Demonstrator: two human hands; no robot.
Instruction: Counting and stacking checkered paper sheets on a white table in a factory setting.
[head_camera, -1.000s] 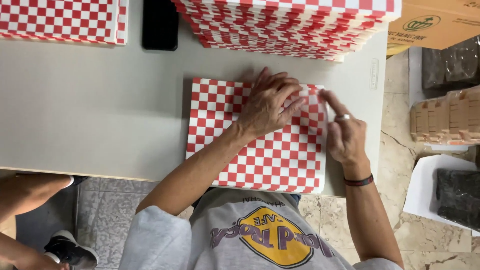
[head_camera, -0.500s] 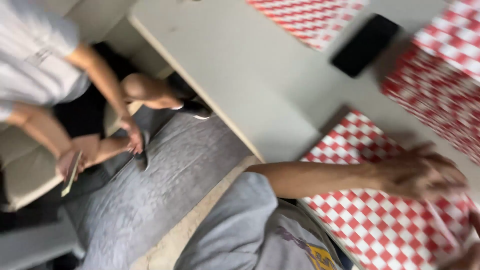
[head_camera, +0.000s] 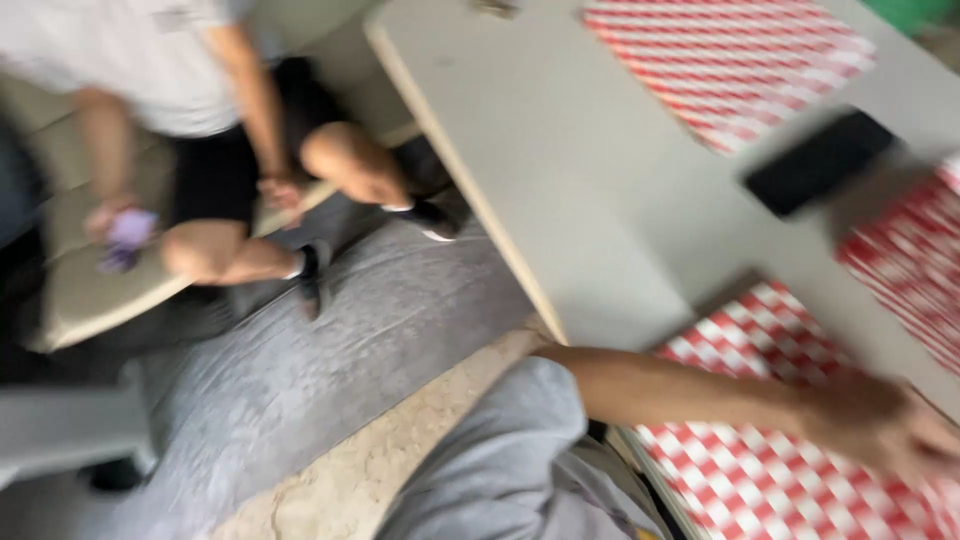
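Observation:
The view is motion-blurred and turned to the left. My left arm reaches across my grey shirt to a red-and-white checkered paper sheet (head_camera: 750, 480) at the near edge of the grey table (head_camera: 570, 190). My left hand (head_camera: 880, 425) lies on that sheet, palm down and holding nothing, with its fingers smeared by blur. My right hand is out of the frame.
A black phone (head_camera: 820, 160) lies on the table between another checkered sheet (head_camera: 730, 70) at the far side and a stack of checkered sheets (head_camera: 910, 260) at the right edge. A person (head_camera: 200, 120) sits at the left on a cushion, feet on a grey rug (head_camera: 330, 370).
The view has swung left from straight down over the sheet to the seated person and floor. My right hand, earlier on the sheet's edge, has left the frame; my left hand stays on the sheet.

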